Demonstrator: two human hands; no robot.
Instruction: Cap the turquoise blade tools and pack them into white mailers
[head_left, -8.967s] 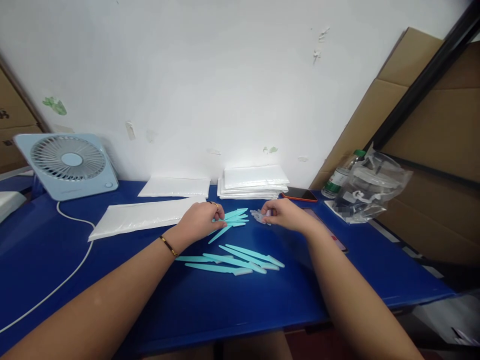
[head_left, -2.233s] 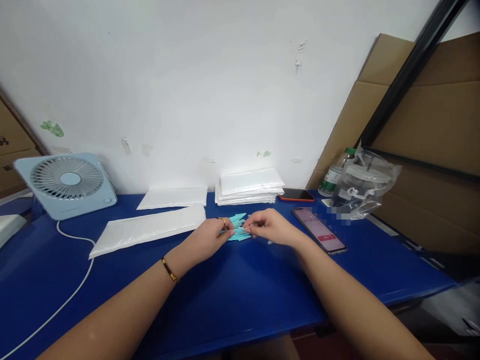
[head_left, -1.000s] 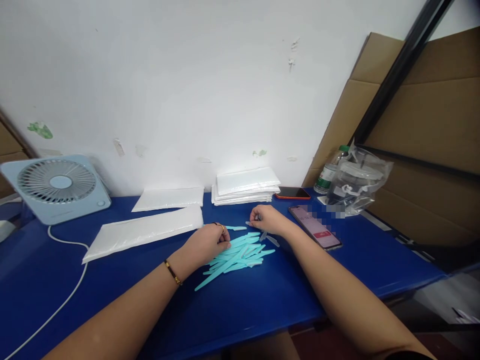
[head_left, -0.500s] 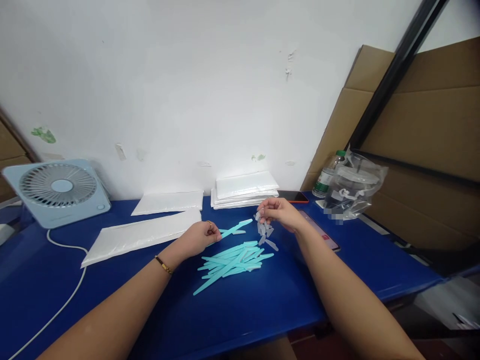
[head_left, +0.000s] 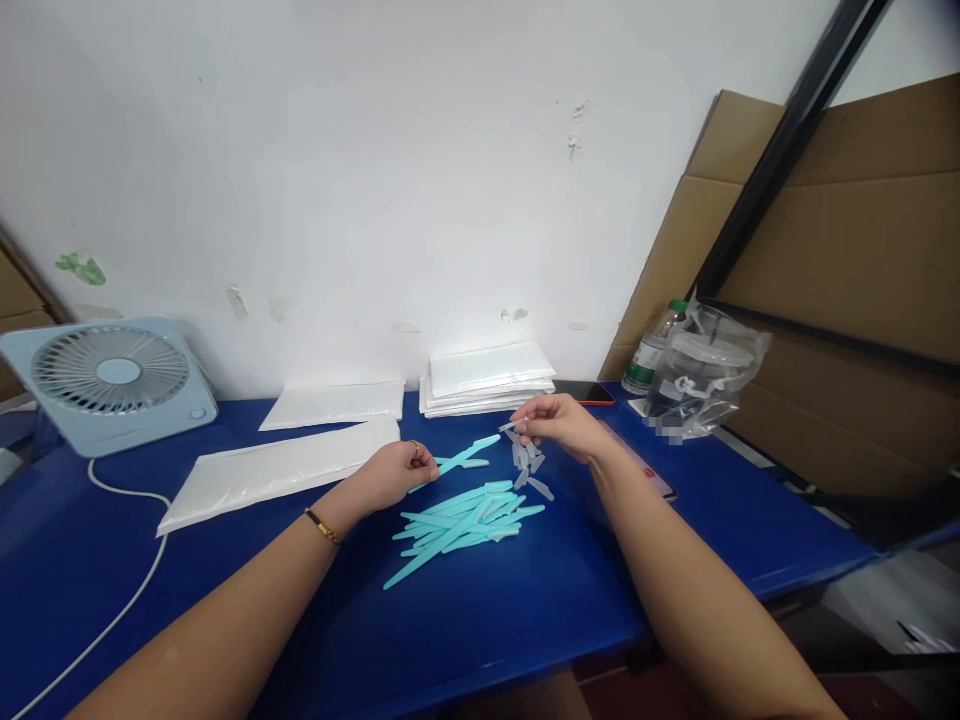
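Note:
My left hand pinches the handle of a turquoise eyebrow razor, whose blade end points up and to the right. Another turquoise razor lies just behind it, partly hidden. Between the thumb and fingers of my right hand is a small translucent blade cover, close to the tip of the held razor but apart from it. Below that hand sits a loose group of translucent covers. A pile of turquoise razors lies crosswise on the blue table, in front of both hands.
White padded envelopes lie at the left, with a stack of envelopes against the wall. A light blue fan stands far left. Phones, a bottle and a bagged cup are at the right.
My right hand has lifted a single translucent cover from the group, and it now points left toward the razor. My left hand keeps its hold nearly in place.

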